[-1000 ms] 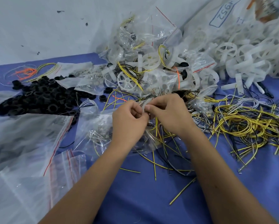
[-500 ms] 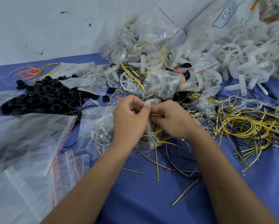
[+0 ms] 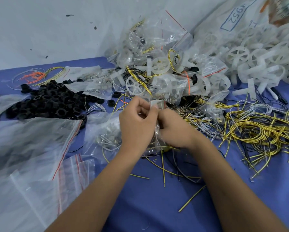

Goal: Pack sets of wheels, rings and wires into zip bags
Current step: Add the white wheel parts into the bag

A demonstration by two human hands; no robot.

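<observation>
My left hand (image 3: 137,124) and my right hand (image 3: 174,129) meet at the middle of the blue table, both pinching the top of a small clear zip bag (image 3: 157,139) that hangs between them with yellow and black wires inside. A heap of black rings (image 3: 46,101) lies at the left. Loose yellow, black and white wires (image 3: 257,131) are tangled at the right. White spoked wheels (image 3: 240,54) are piled at the back right. Behind my hands sits a mound of filled zip bags (image 3: 157,64).
Large empty zip bags (image 3: 31,148) with red seal lines cover the near left of the blue table (image 3: 148,206). A bag of small metal parts (image 3: 105,136) lies left of my hands. Orange wires (image 3: 35,76) lie far left. A white sack (image 3: 237,15) leans on the wall.
My hands have stayed together on the bag's top, working along it; the wires now sit lower inside the bag. The view has shifted slightly.
</observation>
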